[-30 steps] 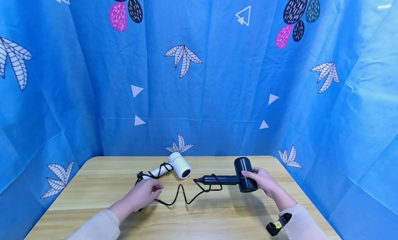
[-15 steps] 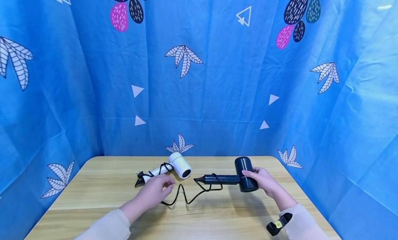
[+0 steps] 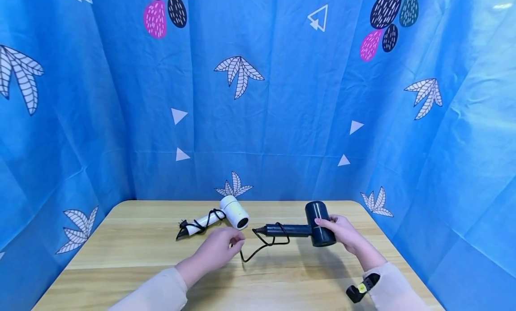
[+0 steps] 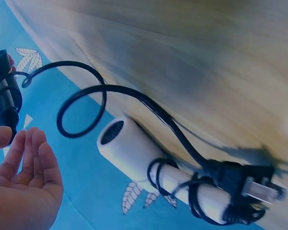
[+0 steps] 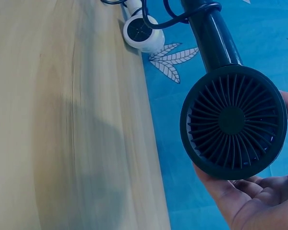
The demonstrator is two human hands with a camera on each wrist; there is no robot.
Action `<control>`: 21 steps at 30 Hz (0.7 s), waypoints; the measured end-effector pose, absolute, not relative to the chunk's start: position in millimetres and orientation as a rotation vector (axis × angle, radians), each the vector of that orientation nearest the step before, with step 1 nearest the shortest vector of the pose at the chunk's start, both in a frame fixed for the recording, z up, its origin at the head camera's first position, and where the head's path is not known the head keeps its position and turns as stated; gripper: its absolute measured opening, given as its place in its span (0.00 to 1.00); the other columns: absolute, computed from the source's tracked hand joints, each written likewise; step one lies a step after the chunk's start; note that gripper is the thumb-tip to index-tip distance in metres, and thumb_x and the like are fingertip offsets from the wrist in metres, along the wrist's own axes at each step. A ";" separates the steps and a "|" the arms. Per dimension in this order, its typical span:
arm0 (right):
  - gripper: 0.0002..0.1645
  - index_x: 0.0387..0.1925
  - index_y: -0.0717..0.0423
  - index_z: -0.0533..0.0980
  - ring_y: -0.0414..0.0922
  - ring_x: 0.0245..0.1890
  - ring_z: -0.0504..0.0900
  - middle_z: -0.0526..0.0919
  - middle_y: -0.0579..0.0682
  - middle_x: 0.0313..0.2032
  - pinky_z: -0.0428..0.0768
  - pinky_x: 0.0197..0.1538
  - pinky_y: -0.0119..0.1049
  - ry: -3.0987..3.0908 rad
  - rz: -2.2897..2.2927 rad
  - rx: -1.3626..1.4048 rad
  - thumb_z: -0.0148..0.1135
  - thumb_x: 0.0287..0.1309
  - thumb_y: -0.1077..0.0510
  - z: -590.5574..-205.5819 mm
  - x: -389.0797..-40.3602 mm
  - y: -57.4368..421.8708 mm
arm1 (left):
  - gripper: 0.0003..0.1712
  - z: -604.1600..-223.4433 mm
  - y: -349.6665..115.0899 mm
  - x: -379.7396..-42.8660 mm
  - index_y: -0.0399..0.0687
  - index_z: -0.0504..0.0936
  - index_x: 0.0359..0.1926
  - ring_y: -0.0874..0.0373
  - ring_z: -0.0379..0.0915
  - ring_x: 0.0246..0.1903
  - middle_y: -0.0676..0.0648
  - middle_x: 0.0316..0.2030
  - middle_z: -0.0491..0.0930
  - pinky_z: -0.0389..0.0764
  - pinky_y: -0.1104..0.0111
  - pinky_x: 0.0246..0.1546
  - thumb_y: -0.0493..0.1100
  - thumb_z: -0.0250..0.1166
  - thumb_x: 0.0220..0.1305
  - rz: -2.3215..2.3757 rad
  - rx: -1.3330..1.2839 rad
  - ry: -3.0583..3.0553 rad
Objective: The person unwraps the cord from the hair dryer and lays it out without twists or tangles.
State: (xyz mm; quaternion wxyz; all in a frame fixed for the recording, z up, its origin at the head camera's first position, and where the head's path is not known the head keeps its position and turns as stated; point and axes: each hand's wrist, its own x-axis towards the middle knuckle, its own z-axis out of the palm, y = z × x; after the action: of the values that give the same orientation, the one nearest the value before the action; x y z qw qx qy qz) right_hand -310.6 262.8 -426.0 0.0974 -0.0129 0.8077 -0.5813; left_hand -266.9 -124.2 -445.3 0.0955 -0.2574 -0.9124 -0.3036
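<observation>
Gripping the black hair dryer (image 3: pixel 312 232) by its barrel, my right hand (image 3: pixel 344 235) has its thumb and fingers curled round the casing, and the handle points toward my left hand (image 3: pixel 217 248). From the right wrist I look straight at the ribbed grille. On the left, I have the fingers loosely curved with the thumb slightly apart from them; they hold nothing, though I can't tell whether they brush the black cord (image 3: pixel 270 244) that runs from the dryer's handle and disappears by the fingertips. Just beyond that hand, the white hair dryer (image 3: pixel 234 212) lies on the wooden table (image 3: pixel 290 279), dark cable wound round its handle and a plug (image 3: pixel 182 223) at the handle's end. Behind it all I see a blue patterned curtain (image 3: pixel 262 114)
</observation>
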 end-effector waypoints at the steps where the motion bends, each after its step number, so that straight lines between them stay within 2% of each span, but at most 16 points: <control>1: 0.45 0.68 0.77 0.57 0.51 0.47 0.83 0.80 0.66 0.52 0.82 0.51 0.47 2.391 -1.721 -0.038 0.61 0.67 0.46 -425.7 -310.7 262.9 | 0.03 -444.9 -121.8 -266.7 0.52 0.86 0.39 0.67 0.76 0.34 0.61 0.33 0.81 0.80 0.67 0.39 0.41 0.66 0.67 -0.906 -0.770 -2.707; 11: 0.47 0.69 0.77 0.54 0.51 0.49 0.83 0.78 0.68 0.55 0.81 0.53 0.49 2.385 -1.706 -0.057 0.60 0.68 0.44 -422.0 -312.0 262.0 | 0.04 -449.4 -101.7 -266.9 0.51 0.86 0.39 0.66 0.76 0.34 0.59 0.34 0.82 0.80 0.67 0.38 0.43 0.65 0.66 -0.926 -0.767 -2.735; 21: 0.47 0.69 0.77 0.55 0.51 0.48 0.83 0.79 0.67 0.53 0.82 0.52 0.47 2.370 -1.738 -0.046 0.61 0.67 0.46 -423.0 -311.0 262.9 | 0.03 -461.0 -87.1 -272.2 0.50 0.85 0.37 0.66 0.76 0.33 0.59 0.31 0.82 0.80 0.68 0.37 0.42 0.67 0.65 -0.946 -0.790 -2.737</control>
State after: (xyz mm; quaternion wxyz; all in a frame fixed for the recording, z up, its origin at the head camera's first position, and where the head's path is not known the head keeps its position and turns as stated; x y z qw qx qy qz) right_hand -311.0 262.9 -423.0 0.1008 -0.0156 0.8021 -0.5884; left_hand -272.2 -87.1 -461.0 0.0699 -0.2624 -0.9096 -0.3144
